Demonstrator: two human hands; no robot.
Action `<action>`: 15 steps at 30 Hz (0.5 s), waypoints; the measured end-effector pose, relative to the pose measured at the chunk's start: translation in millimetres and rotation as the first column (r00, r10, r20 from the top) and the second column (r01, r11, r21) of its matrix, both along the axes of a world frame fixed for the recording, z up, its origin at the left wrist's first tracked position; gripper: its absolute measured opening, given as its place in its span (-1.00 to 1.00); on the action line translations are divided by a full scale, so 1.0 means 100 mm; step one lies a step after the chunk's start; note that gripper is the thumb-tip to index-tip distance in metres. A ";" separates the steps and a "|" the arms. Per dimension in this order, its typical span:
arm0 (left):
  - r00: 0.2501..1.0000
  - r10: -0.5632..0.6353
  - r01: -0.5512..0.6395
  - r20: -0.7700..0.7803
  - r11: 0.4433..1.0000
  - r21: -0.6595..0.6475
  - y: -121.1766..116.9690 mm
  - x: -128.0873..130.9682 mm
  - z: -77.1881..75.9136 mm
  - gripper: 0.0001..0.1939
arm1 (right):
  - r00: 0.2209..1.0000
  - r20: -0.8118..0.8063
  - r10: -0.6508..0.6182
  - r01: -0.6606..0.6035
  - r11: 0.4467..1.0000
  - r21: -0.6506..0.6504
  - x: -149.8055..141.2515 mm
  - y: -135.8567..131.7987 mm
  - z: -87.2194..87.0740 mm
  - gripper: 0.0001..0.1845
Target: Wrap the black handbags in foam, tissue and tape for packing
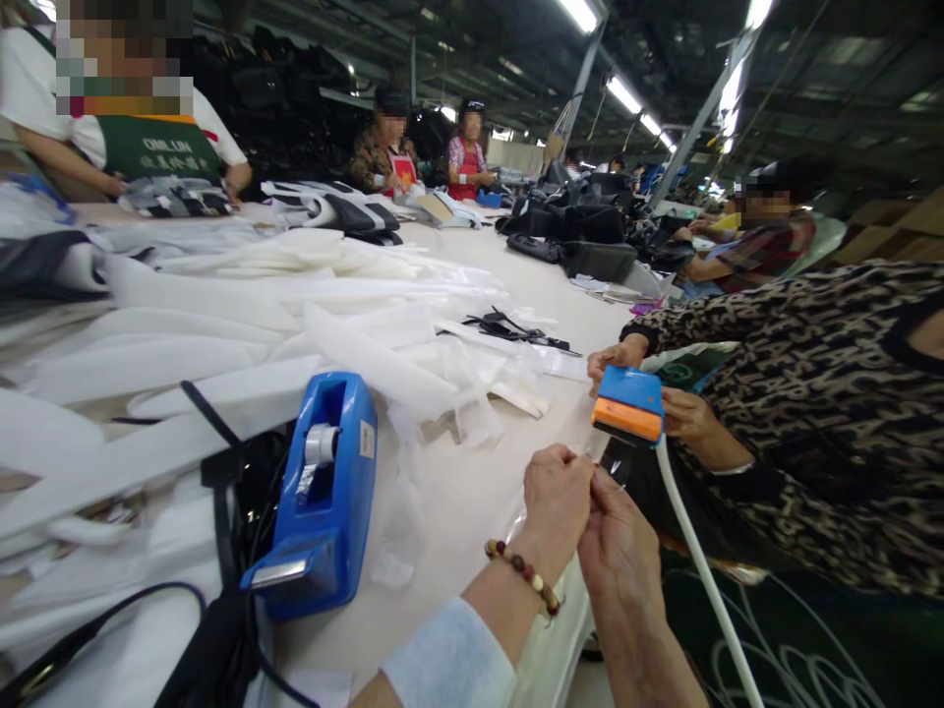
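My left hand (559, 500), with a beaded bracelet at the wrist, is closed in a pinch near the table's edge. Right against it, my right hand (618, 526) is pinched shut too. Between and under them runs a clear plastic bag (564, 644), mostly hidden by my wrists. Something shiny and black shows just beyond my fingertips. At the right, a co-worker in a patterned top holds a blue and orange handheld sealer (628, 403) in both hands, close to my fingers. A white cable (697, 551) hangs from it.
A blue tape dispenser (331, 492) stands left of my hands, beside black straps (221, 511). White foam strips (213, 334) cover the table's left side. Black bags (582, 221) are piled farther back. Several other people work around the table (472, 482).
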State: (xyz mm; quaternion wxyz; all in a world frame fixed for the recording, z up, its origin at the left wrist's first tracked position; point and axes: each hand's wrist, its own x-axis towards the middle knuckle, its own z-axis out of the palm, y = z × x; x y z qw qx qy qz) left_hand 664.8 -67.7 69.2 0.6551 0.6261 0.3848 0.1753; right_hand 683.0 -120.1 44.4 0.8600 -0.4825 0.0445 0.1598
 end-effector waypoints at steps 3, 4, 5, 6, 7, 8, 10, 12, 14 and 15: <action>1.000 0.011 -0.010 -0.015 0.998 0.057 0.00 -0.14 0.01 -0.77 | 1.000 0.011 0.008 -0.008 1.000 0.000 -0.15 0.00 0.03 -0.74; 1.000 0.015 -0.013 -0.024 0.998 0.067 0.00 -0.21 0.02 -0.77 | 1.000 0.008 0.014 -0.014 1.000 -0.004 -0.23 -0.01 0.05 -0.75; 0.999 0.018 -0.016 -0.036 0.997 0.072 0.00 -0.29 0.04 -0.76 | 1.000 0.002 0.021 -0.021 1.000 -0.010 -0.31 -0.01 0.07 -0.77; 0.999 0.021 -0.017 -0.050 0.997 0.075 -0.01 -0.38 0.05 -0.76 | 1.000 -0.007 0.028 -0.028 0.999 -0.017 -0.41 -0.02 0.10 -0.79; 0.998 0.023 -0.018 -0.066 0.997 0.076 -0.01 -0.48 0.07 -0.76 | 0.999 -0.017 0.035 -0.035 0.999 -0.024 -0.51 -0.02 0.13 -0.81; 0.996 0.025 -0.019 -0.082 0.997 0.076 -0.01 -0.58 0.08 -0.76 | 0.999 -0.029 0.040 -0.041 0.999 -0.030 -0.62 -0.02 0.15 -0.83; 0.993 0.027 -0.018 -0.114 0.997 0.080 0.01 -0.78 0.09 -0.79 | 0.997 -0.059 0.056 -0.058 0.998 -0.034 -0.82 -0.01 0.17 -0.89; 0.988 0.026 -0.014 -0.154 0.997 0.079 0.06 -0.98 0.07 -0.81 | 0.991 -0.094 0.096 -0.099 0.995 -0.025 -1.02 0.02 0.14 -0.92; 0.979 0.027 -0.012 -0.200 0.997 0.077 0.10 -1.21 0.05 -0.82 | 0.982 -0.114 0.153 -0.153 0.988 0.006 -1.22 0.03 0.10 -0.93; 0.975 0.032 -0.015 -0.220 0.997 0.075 0.11 -1.33 0.05 -0.81 | 0.975 -0.126 0.185 -0.183 0.983 0.027 -1.33 0.02 0.08 -0.93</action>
